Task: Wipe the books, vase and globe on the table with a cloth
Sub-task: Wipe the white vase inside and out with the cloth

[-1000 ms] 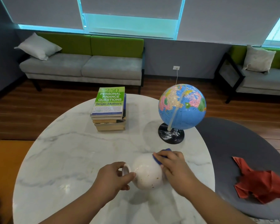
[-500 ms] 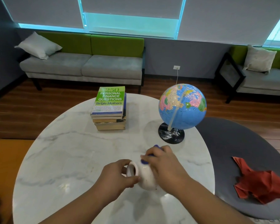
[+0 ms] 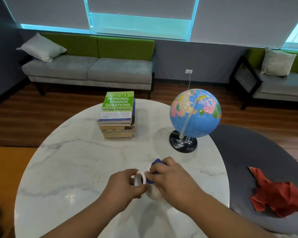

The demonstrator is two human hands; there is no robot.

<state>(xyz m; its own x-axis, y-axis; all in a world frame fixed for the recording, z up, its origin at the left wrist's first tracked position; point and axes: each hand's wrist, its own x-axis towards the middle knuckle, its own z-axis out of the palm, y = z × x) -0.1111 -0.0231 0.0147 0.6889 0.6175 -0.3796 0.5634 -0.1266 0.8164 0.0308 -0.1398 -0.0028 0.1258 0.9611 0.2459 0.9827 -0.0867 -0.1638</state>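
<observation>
The top book of the stack reads "250 Personal Finance Questions for Single Mothers" on its green cover.

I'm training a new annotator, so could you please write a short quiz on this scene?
1. True or false: the vase stands upright on the marble table.
2. What does the right hand hold against the vase? A) a sponge B) a blue cloth C) a brush
3. Fill in: the globe stands to the ___ of the books.
Key: 1 false, the left hand holds it tilted; 2 B; 3 right.
</observation>
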